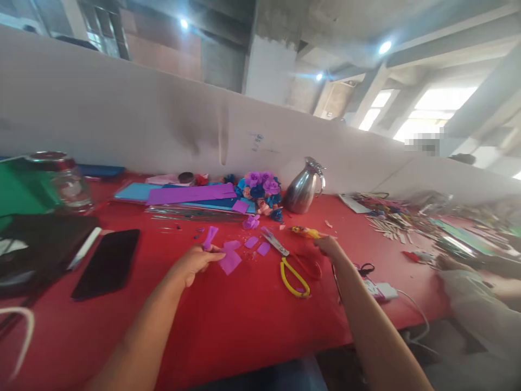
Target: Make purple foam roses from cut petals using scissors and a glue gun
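Observation:
Pinched in my left hand (197, 262) is a curled purple paper petal (210, 237). Flat on the red table by those fingertips lies a purple paper flower cutout (230, 258). My right hand (328, 246) is closed around a yellow tool (305, 232) that looks like a glue gun; its grip is hidden by the fingers, and a dark cord hangs below the hand. Scissors (290, 263) with one yellow and one red handle lie spread between the hands. Loose purple petals (264, 248) rest near the blades, with a finished-looking purple paper flower (251, 221) behind them.
Paper flowers (262, 187) are bunched beside a steel jug (305, 187) near the wall. Purple paper sheets (191, 194) lie left of them. A black phone (106, 264) and glass jar (71, 187) are on my left. Another person's sleeve (472, 298) shows at right, near scattered sticks (391, 220).

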`<state>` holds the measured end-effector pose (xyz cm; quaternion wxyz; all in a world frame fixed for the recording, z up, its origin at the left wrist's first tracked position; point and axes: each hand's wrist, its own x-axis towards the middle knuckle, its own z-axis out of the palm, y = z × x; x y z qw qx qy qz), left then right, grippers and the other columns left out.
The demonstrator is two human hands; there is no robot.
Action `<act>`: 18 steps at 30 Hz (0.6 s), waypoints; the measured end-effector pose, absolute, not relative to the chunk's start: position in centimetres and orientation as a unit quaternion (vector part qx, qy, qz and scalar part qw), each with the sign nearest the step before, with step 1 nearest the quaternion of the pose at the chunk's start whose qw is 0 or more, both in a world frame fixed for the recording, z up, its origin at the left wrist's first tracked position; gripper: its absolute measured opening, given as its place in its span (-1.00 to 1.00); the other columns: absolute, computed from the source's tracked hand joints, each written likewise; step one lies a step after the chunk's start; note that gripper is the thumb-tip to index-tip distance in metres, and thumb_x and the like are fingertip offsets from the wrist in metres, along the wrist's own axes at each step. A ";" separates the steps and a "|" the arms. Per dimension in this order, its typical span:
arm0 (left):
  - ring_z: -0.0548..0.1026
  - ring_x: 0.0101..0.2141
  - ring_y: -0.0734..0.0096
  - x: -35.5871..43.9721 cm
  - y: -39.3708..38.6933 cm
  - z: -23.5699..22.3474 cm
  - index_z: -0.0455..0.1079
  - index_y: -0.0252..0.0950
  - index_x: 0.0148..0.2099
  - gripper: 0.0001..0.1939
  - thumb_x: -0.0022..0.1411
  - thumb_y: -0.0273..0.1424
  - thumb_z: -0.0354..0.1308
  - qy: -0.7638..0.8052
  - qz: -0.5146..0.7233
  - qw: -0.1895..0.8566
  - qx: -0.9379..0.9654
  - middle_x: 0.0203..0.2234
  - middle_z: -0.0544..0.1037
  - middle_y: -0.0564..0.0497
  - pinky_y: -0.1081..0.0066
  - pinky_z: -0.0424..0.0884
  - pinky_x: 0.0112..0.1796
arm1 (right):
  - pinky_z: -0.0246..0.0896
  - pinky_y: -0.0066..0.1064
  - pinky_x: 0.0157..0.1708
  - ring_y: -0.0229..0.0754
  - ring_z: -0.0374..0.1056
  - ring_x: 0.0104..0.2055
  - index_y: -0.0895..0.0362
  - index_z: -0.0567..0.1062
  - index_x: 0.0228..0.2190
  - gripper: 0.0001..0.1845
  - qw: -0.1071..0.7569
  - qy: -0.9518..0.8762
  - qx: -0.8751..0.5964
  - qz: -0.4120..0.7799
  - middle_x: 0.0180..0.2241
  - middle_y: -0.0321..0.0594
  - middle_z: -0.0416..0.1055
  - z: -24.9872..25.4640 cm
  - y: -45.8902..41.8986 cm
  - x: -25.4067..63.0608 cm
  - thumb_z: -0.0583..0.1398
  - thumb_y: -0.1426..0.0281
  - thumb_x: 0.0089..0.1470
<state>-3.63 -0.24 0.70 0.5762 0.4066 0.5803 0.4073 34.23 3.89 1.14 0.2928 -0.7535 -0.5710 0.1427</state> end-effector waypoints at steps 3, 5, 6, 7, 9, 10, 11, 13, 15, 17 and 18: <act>0.13 -0.70 0.63 -3.6 -0.3 0.2 0.37 -0.30 -0.55 -0.68 -0.44 -0.39 0.41 0.605 0.387 0.550 0.427 -0.74 0.32 0.19 0.53 -0.04 -0.63 | 0.21 -0.44 -0.62 -0.23 0.33 -0.62 0.10 0.33 -0.64 -0.89 0.375 -0.550 -0.706 0.242 -0.67 -0.27 0.36 2.1 3.0 33.3 0.17 0.41 -0.17; 0.18 -0.67 0.59 -3.4 -0.3 0.0 0.36 -0.29 -0.57 -0.70 -0.45 -0.41 0.38 0.615 0.379 0.535 0.437 -0.71 0.36 0.17 0.52 0.01 -0.61 | 0.30 -0.43 -0.54 -0.21 0.42 -0.47 0.10 0.37 -0.52 -0.91 0.446 -0.529 -0.634 0.344 -0.47 -0.19 0.47 2.9 1.7 32.1 0.20 0.43 -0.22; 0.19 -0.66 0.57 -3.2 -0.3 -0.1 0.34 -0.29 -0.58 -0.73 -0.43 -0.42 0.36 0.617 0.380 0.531 0.439 -0.72 0.36 0.17 0.51 0.03 -0.60 | 0.31 -0.43 -0.50 -0.20 0.44 -0.40 0.10 0.39 -0.47 -0.83 0.493 -0.500 -0.574 0.421 -0.37 -0.16 0.49 3.3 1.0 31.4 0.23 0.45 -0.25; 0.22 -0.64 0.55 -3.1 -0.3 -0.2 0.34 -0.28 -0.60 -0.76 -0.41 -0.44 0.33 0.618 0.380 0.527 0.443 -0.72 0.35 0.17 0.50 0.06 -0.58 | 0.31 -0.43 -0.49 -0.19 0.44 -0.35 0.09 0.40 -0.44 -0.77 0.525 -0.467 -0.518 0.487 -0.30 -0.15 0.50 3.7 0.3 30.6 0.27 0.44 -0.26; 0.27 -0.60 0.51 -2.9 -0.3 -0.4 0.32 -0.28 -0.64 -0.82 -0.37 -0.45 0.29 0.611 0.384 0.512 0.467 -0.72 0.36 0.16 0.49 0.13 -0.53 | 0.28 -0.46 -0.53 -0.21 0.42 -0.37 0.08 0.40 -0.41 -0.76 0.553 -0.418 -0.458 0.556 -0.30 -0.16 0.49 4.2 -1.1 28.9 0.30 0.39 -0.22; 0.29 -0.59 0.49 -2.8 -0.3 -0.4 0.32 -0.28 -0.66 -0.84 -0.36 -0.45 0.27 0.606 0.382 0.504 0.482 -0.71 0.37 0.14 0.47 0.15 -0.51 | 0.26 -0.47 -0.55 -0.22 0.40 -0.41 0.08 0.41 -0.41 -0.77 0.548 -0.409 -0.457 0.569 -0.35 -0.18 0.49 4.3 -1.8 28.0 0.30 0.34 -0.18; 0.30 -0.57 0.48 -2.7 -0.3 -0.5 0.32 -0.27 -0.67 -0.86 -0.34 -0.45 0.26 0.604 0.380 0.495 0.495 -0.71 0.38 0.13 0.46 0.16 -0.49 | 0.23 -0.48 -0.57 -0.24 0.38 -0.47 0.09 0.41 -0.40 -0.76 0.538 -0.404 -0.462 0.578 -0.43 -0.21 0.48 4.3 -2.4 27.2 0.30 0.28 -0.14; 0.32 -0.56 0.45 -2.6 -0.4 -0.5 0.31 -0.26 -0.68 -0.87 -0.32 -0.45 0.24 0.608 0.377 0.482 0.506 -0.71 0.38 0.11 0.44 0.18 -0.48 | 0.13 -0.52 -0.65 -0.31 0.27 -0.59 0.10 0.41 -0.37 -0.70 0.506 -0.410 -0.472 0.594 -0.58 -0.30 0.40 4.1 -3.7 25.6 0.29 0.18 -0.11; 0.33 -0.57 0.43 -2.5 -0.5 -0.6 0.30 -0.26 -0.69 -0.87 -0.31 -0.46 0.23 0.613 0.378 0.472 0.508 -0.71 0.38 0.11 0.43 0.19 -0.48 | -0.04 -0.56 -0.71 -0.38 0.12 -0.68 0.11 0.41 -0.35 -0.64 0.462 -0.447 -0.480 0.597 -0.66 -0.39 0.28 3.7 -4.9 24.3 0.28 0.12 -0.09; 0.33 -0.57 0.43 -2.4 -0.5 -0.7 0.31 -0.27 -0.68 -0.88 -0.31 -0.46 0.23 0.616 0.374 0.466 0.513 -0.71 0.38 0.11 0.42 0.20 -0.47 | -0.12 -0.57 -0.73 -0.40 0.04 -0.69 0.12 0.40 -0.34 -0.61 0.420 -0.502 -0.495 0.572 -0.66 -0.42 0.23 3.1 -6.0 23.2 0.27 0.08 -0.07; 0.34 -0.58 0.43 -2.4 -0.4 -0.7 0.32 -0.28 -0.67 -0.89 -0.30 -0.47 0.23 0.619 0.370 0.464 0.515 -0.71 0.39 0.10 0.41 0.20 -0.47 | -0.12 -0.56 -0.72 -0.39 0.04 -0.68 0.13 0.40 -0.34 -0.60 0.403 -0.530 -0.505 0.549 -0.65 -0.42 0.23 2.9 -6.4 22.7 0.25 0.07 -0.06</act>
